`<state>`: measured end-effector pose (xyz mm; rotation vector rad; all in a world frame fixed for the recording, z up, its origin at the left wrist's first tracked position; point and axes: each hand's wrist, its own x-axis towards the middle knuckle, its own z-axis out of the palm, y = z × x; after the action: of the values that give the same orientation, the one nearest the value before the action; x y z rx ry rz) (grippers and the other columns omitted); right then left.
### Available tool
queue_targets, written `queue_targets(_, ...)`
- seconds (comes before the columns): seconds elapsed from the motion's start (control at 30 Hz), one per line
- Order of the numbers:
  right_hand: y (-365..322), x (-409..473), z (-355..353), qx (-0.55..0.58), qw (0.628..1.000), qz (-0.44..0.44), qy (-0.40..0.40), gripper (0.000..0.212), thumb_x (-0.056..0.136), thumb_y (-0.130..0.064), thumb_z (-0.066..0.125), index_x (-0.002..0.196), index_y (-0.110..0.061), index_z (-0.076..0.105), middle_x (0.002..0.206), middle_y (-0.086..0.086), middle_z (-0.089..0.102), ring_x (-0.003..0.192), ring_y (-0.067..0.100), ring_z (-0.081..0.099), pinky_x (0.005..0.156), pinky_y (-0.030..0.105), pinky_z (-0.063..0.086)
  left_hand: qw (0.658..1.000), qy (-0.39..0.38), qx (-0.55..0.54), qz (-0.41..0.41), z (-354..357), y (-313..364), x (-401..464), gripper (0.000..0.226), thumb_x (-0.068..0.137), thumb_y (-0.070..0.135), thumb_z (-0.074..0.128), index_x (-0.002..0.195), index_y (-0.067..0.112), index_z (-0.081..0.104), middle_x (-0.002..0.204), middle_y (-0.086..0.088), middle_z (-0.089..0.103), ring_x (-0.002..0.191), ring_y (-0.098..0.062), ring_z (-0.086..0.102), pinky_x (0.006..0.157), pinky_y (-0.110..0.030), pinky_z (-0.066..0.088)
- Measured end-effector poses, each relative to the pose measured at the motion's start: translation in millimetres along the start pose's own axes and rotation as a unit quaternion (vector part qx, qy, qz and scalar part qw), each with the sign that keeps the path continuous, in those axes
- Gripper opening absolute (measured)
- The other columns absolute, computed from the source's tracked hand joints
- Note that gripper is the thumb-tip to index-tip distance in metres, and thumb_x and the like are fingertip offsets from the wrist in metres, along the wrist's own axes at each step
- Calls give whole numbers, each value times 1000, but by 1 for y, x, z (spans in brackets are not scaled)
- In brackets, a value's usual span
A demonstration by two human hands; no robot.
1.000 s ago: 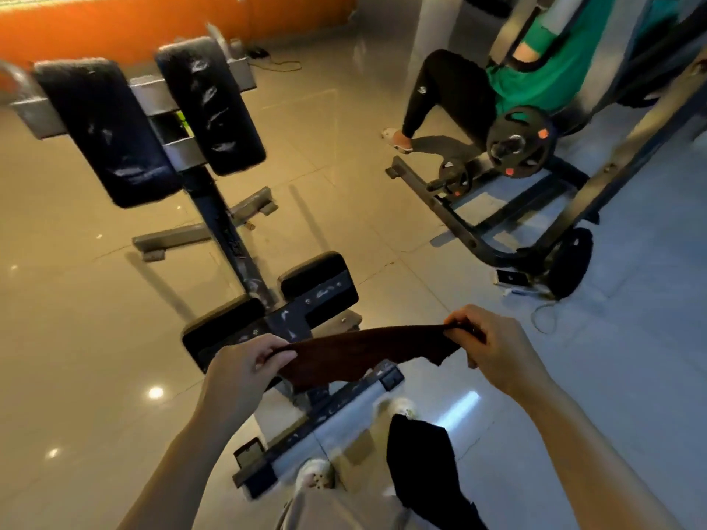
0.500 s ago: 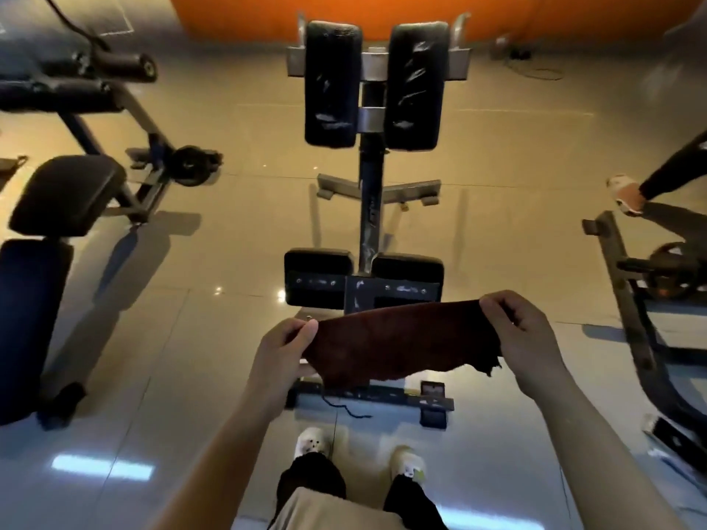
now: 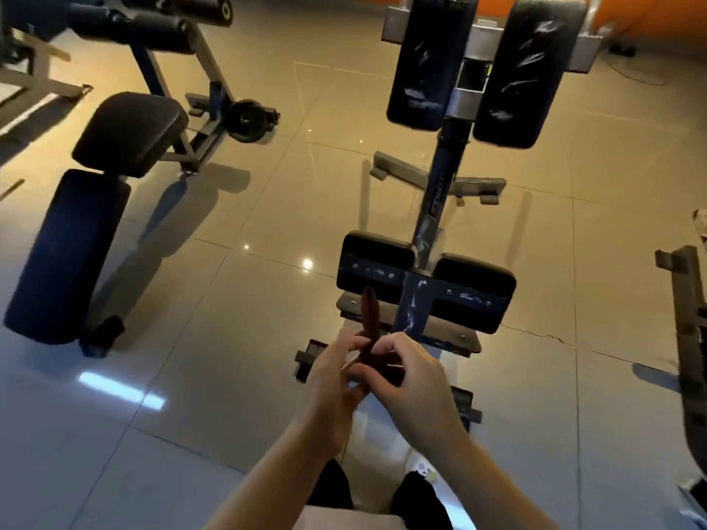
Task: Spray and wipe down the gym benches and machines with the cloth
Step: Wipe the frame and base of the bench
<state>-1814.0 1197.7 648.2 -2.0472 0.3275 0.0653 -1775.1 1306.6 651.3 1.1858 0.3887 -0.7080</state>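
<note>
One dark reddish-brown cloth (image 3: 370, 319), bunched narrow, sticking up between your two hands: left hand (image 3: 333, 388) and right hand (image 3: 415, 388) both pinching it, fingers curled round. Straight ahead: black-padded hyperextension machine (image 3: 436, 223), two upper pads, two lower pads, white streaks on vinyl. Second black padded bench (image 3: 95, 208) off left, weight plate (image 3: 245, 120) behind. Glossy beige tile floor (image 3: 267, 208), orange wall (image 3: 650, 9) at back.
</note>
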Motion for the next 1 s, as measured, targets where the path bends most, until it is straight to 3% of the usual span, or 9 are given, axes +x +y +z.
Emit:
queue_targets(0.1,-9,16,30,17,999,17,23,31,82,-27,76,89,-38,48,95,-16,61,90,-1,60,78,16,50,1000,-25,-12,10,-35,13,10,59,86,50,38,109,2,65,109,-14,71,105,-25,67,81,-32,54)
queue_targets(0.3,-21,35,60,32,997,37,56,30,91,-8,64,88,-34,49,82,-13,61,81,-5,60,66,9,46,998,-56,9,-16,-75,26,22,51,86,47,45,105,6,69,108,-5,72,103,-19,69,78,-28,57)
queue_targets(0.43,-30,36,59,43,999,11,12,27,95,-2,55,92,-28,54,83,-16,62,81,-8,61,65,5,44,989,-45,141,7,-102,38,34,21,94,24,55,108,10,61,109,-11,64,92,-15,69,78,-30,58)
queue_targets(0.5,-35,32,51,46,998,-4,-46,26,96,0,52,93,-26,55,78,-18,62,78,-6,61,65,6,43,974,-55,215,48,-122,44,47,32,91,25,64,120,24,52,122,-4,55,102,-10,62,83,-28,55)
queue_targets(0.6,-34,24,34,43,995,-28,-87,22,97,-6,51,94,-27,56,82,-14,61,76,10,59,63,21,45,958,-152,243,35,-146,52,65,72,69,25,75,132,41,44,133,10,49,117,-8,52,88,-24,48)
queue_targets(0.7,-20,14,15,65,996,-23,-52,18,97,-9,52,94,-26,55,80,-2,59,75,22,55,67,42,46,936,-240,258,16,-149,54,67,49,66,30,77,113,26,64,111,-3,65,102,-21,64,85,-33,55)
queue_targets(0.8,-1,5,1,46,999,6,-16,21,96,-6,53,92,-27,54,77,-4,60,72,16,57,68,44,49,944,-208,246,76,-132,40,51,25,68,33,75,84,16,70,83,-3,67,82,-21,64,75,-28,54)
queue_targets(0.9,22,-3,-9,-47,999,16,7,20,96,-11,55,90,-29,53,74,-12,60,72,8,57,62,32,48,949,-122,254,142,-106,15,37,15,68,21,84,76,20,71,78,-4,69,77,-24,68,72,-34,57)
queue_targets(1.0,47,-13,-23,-125,991,19,48,18,94,-12,59,89,-29,54,86,-18,55,78,0,51,63,17,38,908,-42,355,217,-81,-12,31,20,72,22,83,74,37,70,78,2,70,71,-16,66,67,-26,55)
